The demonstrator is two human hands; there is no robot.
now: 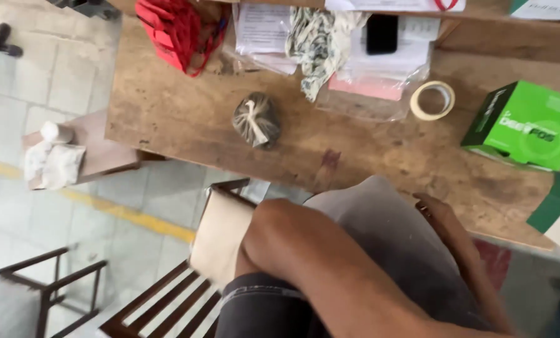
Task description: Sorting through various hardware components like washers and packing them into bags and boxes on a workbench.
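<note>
A grey padded cushion (380, 231) lies against my body, just below the edge of the wooden table (186, 119). My right hand (440, 213), a ring on one finger, curls over the cushion's upper right edge and grips it. My left arm is bent across the cushion with the elbow pointing left; the left hand itself is hidden. A beige padded panel (220, 241) stands beside that elbow, against a dark wooden chair frame (161, 303).
The table holds a small tied plastic bag (256, 119), a roll of tape (433, 100), a green box (525, 125), a red mesh bag (176, 28), a patterned cloth (317, 44), a black phone (381, 32) and papers. A stool with white cloth (54, 159) stands left.
</note>
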